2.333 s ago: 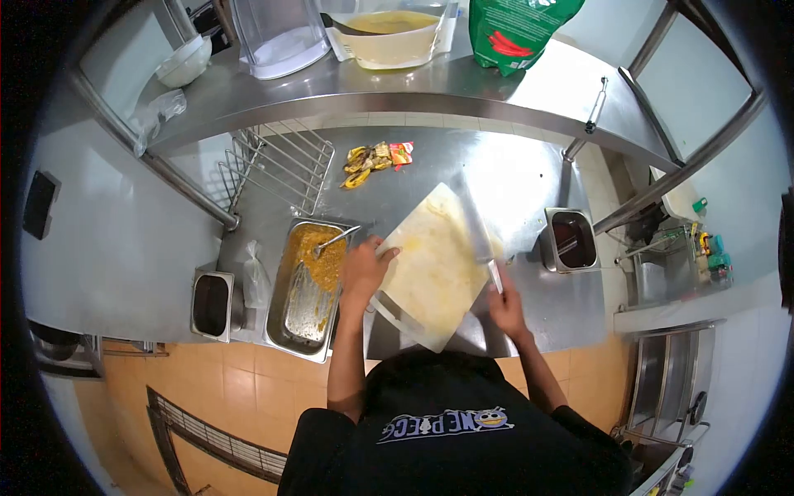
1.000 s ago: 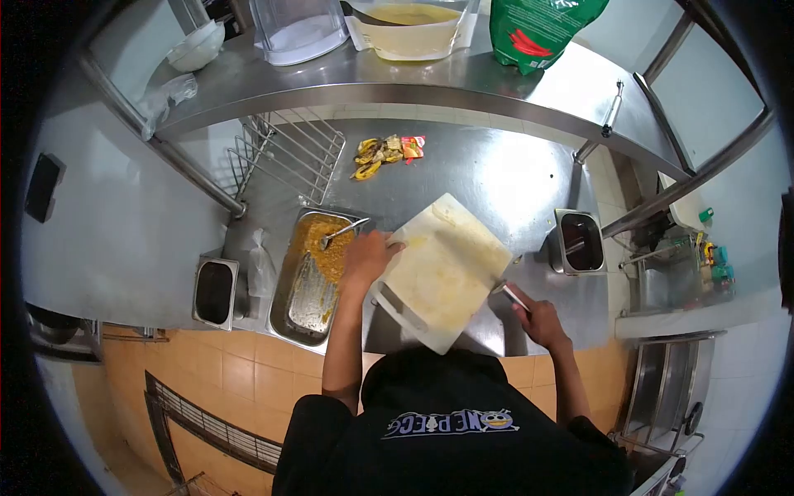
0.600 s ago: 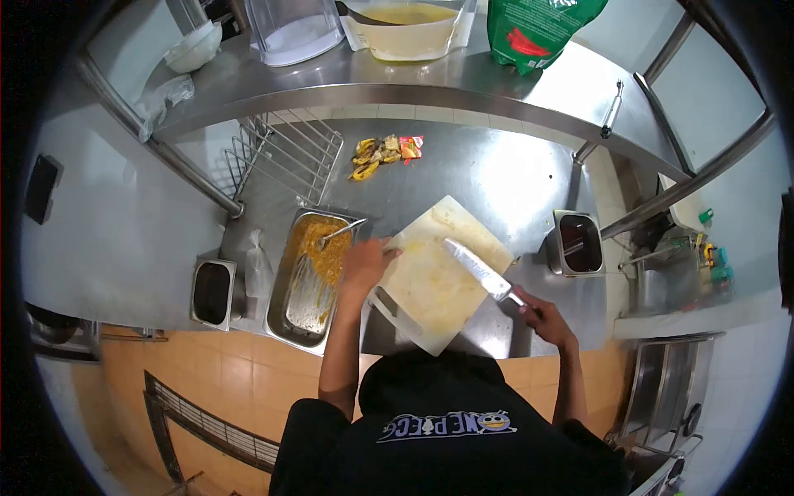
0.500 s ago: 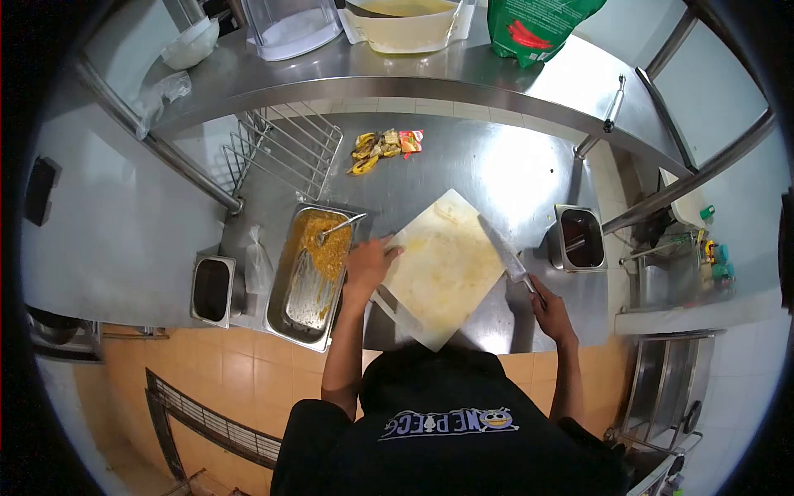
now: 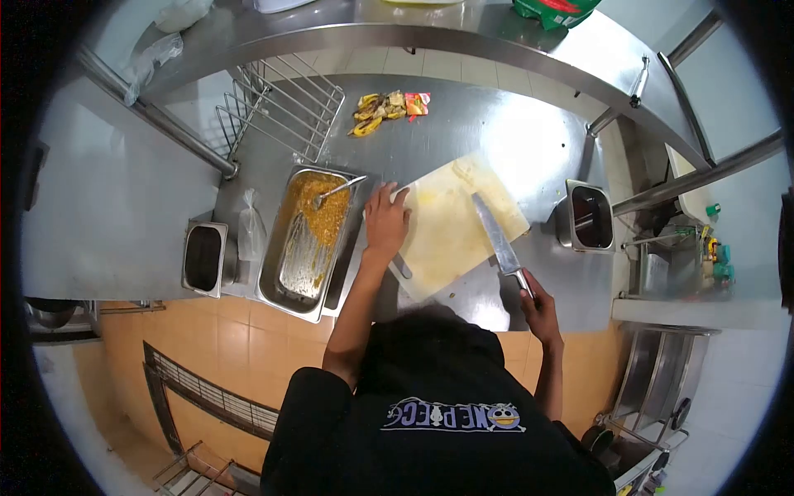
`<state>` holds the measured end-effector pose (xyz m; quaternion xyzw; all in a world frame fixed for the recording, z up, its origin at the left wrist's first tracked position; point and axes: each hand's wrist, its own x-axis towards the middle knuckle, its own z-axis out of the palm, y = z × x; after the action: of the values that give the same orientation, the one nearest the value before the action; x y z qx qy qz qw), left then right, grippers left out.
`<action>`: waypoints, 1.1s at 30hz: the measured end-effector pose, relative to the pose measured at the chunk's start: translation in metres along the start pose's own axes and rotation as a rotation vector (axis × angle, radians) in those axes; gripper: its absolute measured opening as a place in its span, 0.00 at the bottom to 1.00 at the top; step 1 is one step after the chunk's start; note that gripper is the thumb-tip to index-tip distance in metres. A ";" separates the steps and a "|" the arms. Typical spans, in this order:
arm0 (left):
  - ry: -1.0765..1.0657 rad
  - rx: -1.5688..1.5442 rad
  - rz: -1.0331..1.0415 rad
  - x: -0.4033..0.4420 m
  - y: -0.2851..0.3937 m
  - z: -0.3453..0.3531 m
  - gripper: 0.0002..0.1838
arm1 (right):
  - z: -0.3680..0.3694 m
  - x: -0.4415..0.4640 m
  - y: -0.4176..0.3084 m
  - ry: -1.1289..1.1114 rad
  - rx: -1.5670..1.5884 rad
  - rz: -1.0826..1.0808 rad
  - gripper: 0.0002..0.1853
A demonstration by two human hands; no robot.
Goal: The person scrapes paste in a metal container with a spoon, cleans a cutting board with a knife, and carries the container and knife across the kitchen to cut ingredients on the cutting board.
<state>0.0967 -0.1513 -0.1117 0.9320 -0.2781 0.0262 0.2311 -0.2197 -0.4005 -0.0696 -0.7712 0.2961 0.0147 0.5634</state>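
Observation:
My right hand (image 5: 542, 311) is closed round the handle of a large kitchen knife (image 5: 496, 238). Its blade lies over the right part of a pale, stained cutting board (image 5: 447, 236), tip pointing away from me. At the board's left edge rests my left hand (image 5: 387, 221), fingers spread and partly over the board. A second handle-like piece (image 5: 402, 265) pokes out by the board's lower left edge. Left of that hand stands a long steel pan (image 5: 302, 273) holding an orange-brown mash (image 5: 325, 217), with a metal spoon (image 5: 343, 190) in it.
Banana peels (image 5: 376, 114) and a red packet (image 5: 418, 103) lie at the back of the steel table (image 5: 488, 124). Small steel containers stand right (image 5: 589, 217) and left (image 5: 207, 258), beside a plastic bag (image 5: 251, 227). A wire rack (image 5: 289, 107) is at back left; a shelf (image 5: 397, 33) spans above.
The cutting board has turned and now lies less diagonally. The knife has swung from beside its right edge to over it. My left hand has shifted along the edge; the view has tilted down.

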 end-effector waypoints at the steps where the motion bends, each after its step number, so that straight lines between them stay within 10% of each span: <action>1: 0.020 0.086 0.057 -0.010 0.003 0.005 0.28 | 0.004 -0.004 0.000 -0.019 -0.024 -0.007 0.28; 5: -0.195 0.111 0.173 -0.080 0.051 -0.001 0.45 | 0.022 -0.004 0.023 0.005 -0.070 -0.103 0.27; 6: -0.577 0.141 0.361 -0.089 0.061 -0.016 0.50 | 0.026 -0.004 0.021 0.051 -0.077 -0.138 0.27; 10: -0.805 -0.569 0.515 -0.106 0.069 -0.047 0.45 | 0.030 0.000 0.027 0.130 -0.104 -0.252 0.27; 12: -0.231 -0.200 0.383 -0.097 0.057 -0.028 0.44 | 0.028 -0.001 0.029 0.093 -0.026 -0.156 0.28; 14: -0.190 0.160 0.157 -0.094 0.058 -0.024 0.42 | 0.025 -0.002 0.028 0.081 0.055 -0.146 0.28; 17: -0.788 -0.203 0.683 -0.098 0.078 -0.027 0.39 | 0.026 0.008 0.038 0.137 0.024 -0.197 0.28; 20: -0.606 -0.540 0.824 -0.116 0.090 -0.011 0.38 | 0.024 0.003 0.024 0.130 0.019 -0.145 0.28; 24: -0.232 -0.255 0.416 -0.090 0.056 -0.006 0.48 | 0.027 0.002 0.030 0.058 0.039 -0.108 0.28; 33: -0.409 -0.036 0.540 -0.054 0.019 -0.023 0.45 | 0.028 0.022 0.035 0.069 0.204 -0.098 0.27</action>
<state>0.0431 -0.1276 -0.0928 0.8066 -0.5557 -0.1058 0.1715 -0.2099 -0.3918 -0.1181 -0.7233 0.2772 -0.0694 0.6286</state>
